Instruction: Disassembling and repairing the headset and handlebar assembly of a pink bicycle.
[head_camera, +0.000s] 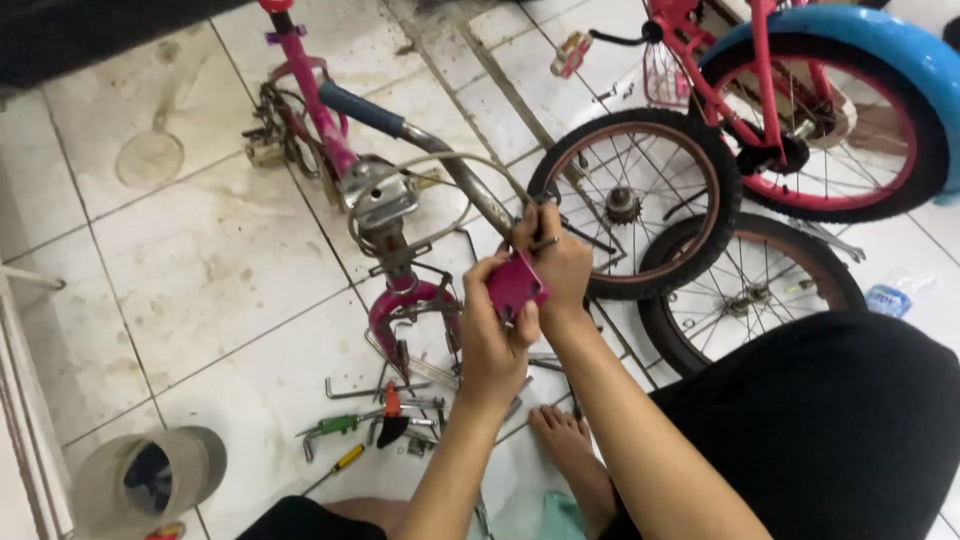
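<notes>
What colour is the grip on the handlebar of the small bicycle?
The handlebar grip is dark blue, on a pink bicycle frame; the head view shows it.

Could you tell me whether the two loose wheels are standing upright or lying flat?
Lying flat: both loose wheels show full round faces on the tiled floor, overlapping.

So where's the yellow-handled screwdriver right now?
In the head view, the yellow-handled screwdriver lies on the tiled floor at lower left of centre, just below the green-handled tool and right of the grey bucket.
</notes>
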